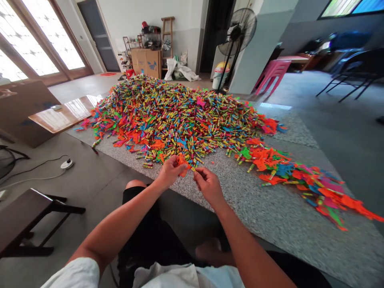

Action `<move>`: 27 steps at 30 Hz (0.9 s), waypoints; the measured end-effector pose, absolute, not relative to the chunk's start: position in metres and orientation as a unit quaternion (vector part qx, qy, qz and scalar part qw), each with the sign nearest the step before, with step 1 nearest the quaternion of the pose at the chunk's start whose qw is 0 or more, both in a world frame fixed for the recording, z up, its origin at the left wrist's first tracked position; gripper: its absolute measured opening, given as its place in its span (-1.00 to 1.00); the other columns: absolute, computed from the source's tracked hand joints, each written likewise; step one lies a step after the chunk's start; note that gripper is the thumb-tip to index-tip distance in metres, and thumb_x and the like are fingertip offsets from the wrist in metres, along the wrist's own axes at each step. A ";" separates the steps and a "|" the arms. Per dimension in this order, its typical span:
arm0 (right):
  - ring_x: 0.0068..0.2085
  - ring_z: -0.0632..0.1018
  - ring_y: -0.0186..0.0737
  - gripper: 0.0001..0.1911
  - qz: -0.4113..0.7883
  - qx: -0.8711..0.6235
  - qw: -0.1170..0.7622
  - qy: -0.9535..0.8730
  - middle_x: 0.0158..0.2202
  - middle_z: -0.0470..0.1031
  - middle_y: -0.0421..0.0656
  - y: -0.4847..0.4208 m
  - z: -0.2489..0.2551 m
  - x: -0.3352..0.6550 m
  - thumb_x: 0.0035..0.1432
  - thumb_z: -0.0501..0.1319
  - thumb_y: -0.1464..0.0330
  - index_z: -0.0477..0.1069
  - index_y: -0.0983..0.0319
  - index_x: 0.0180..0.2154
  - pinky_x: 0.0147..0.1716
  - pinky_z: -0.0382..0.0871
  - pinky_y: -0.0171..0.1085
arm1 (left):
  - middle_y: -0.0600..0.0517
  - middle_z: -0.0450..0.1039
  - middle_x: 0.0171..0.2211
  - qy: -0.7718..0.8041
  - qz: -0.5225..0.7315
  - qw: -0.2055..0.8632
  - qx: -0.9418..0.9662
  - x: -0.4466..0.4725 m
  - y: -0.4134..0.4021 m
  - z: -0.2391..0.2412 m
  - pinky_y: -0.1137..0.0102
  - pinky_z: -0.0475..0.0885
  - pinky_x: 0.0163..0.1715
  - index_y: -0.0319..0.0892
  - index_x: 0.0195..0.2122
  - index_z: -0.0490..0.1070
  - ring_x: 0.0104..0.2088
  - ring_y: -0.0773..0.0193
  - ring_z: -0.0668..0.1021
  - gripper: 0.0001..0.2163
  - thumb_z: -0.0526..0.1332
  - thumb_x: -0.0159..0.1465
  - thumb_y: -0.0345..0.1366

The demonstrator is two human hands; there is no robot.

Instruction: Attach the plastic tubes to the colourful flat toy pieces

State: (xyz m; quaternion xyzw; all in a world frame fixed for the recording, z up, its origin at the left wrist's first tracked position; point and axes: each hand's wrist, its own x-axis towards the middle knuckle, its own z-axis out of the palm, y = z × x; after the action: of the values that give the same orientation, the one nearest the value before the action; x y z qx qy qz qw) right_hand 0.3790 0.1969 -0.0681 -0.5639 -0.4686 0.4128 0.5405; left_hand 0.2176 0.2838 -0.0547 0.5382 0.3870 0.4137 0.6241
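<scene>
My left hand (171, 173) is closed on a bright orange plastic piece (182, 161), thin and cut out in shape; its exact kind is too small to tell. Close on its right, my right hand (209, 185) pinches a small yellow tube (193, 169) between thumb and fingertips. The tube's far end meets or nearly meets the orange piece; I cannot tell whether they are joined. Beyond both hands rises a large pile of small coloured tubes (192, 120), mixed with orange, green, pink and blue plastic pieces.
A second heap of plastic pieces (279, 164) trails off right along the grey stone slab (234, 200). A dark wooden stool (27, 216) and a power socket (66, 163) are on the left. Behind the pile stand a fan (237, 34), a bucket (219, 76) and pink stools (273, 74).
</scene>
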 end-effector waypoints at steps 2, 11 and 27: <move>-0.57 0.37 -0.34 -0.62 0.415 -0.567 0.542 -0.462 -0.44 0.50 -0.23 0.194 -0.071 0.378 0.27 0.29 0.00 0.52 0.19 -0.16 -0.60 0.24 -0.33 | 0.14 0.43 -0.49 0.398 0.435 0.626 0.510 0.223 0.279 -0.060 0.49 0.25 -0.55 -0.14 -0.30 0.37 -0.54 0.43 0.41 -0.50 0.53 0.04 0.09; -0.59 0.38 -0.30 -0.67 0.434 -0.618 0.458 -0.469 -0.49 0.52 -0.21 0.180 -0.092 0.395 0.26 0.26 0.04 0.51 0.17 -0.26 -0.56 0.26 -0.32 | 0.13 0.46 -0.48 0.456 0.413 0.667 0.420 0.244 0.257 -0.099 0.49 0.18 -0.60 -0.13 -0.30 0.41 -0.58 0.42 0.40 -0.52 0.56 -0.05 0.02; -0.65 0.36 -0.36 -0.73 0.398 -0.720 0.523 -0.224 -0.55 0.50 -0.25 0.199 -0.111 0.481 0.10 0.40 0.16 0.47 0.21 -0.39 -0.69 0.21 -0.39 | -0.10 0.60 -0.04 0.547 0.381 0.315 0.676 0.195 0.331 -0.102 0.23 0.47 0.01 -0.09 -0.02 0.50 -0.05 0.09 0.61 -0.74 0.38 0.32 -0.14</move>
State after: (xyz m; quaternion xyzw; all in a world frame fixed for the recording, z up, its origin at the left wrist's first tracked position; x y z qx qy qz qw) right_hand 0.4806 0.1995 -0.1111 -0.7200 -0.2236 0.3978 0.5228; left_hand 0.1948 0.3307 -0.1019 0.6756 0.5468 0.3814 0.3149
